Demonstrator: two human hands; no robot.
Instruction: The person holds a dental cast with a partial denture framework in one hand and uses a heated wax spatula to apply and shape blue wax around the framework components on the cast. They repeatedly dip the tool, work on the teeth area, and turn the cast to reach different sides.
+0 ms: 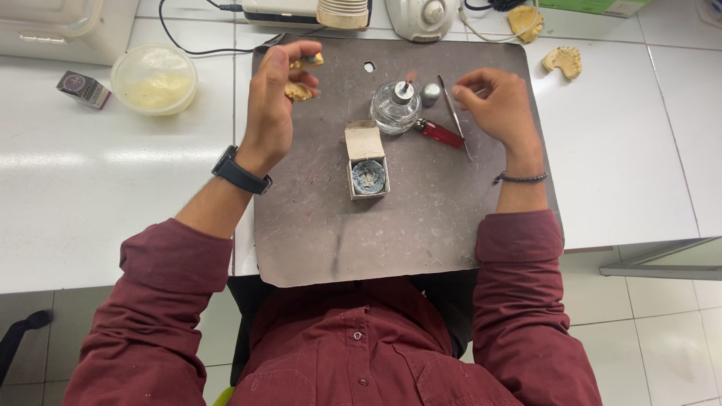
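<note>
The left hand (274,105) is raised over the far left corner of the grey work mat (421,218), fingers curled round a yellow dental cast (299,90); the cast sits between thumb and fingertips, one part showing at the top of the hand and another just below it. The right hand (500,109) hovers near the mat's far right edge, fingers loosely bent, pinching the upper end of a thin metal instrument (455,120) that slants down toward the mat. Between the two hands stand a glass spirit burner (396,109) and its metal cap (430,93), with a red lighter (442,133) just beside the burner. Nearer the mat's middle an open small cardboard box (366,159) holds a bluish-grey lump. A second yellow cast (564,60) lies on the white counter (90,188) beyond the mat's far right corner
</note>
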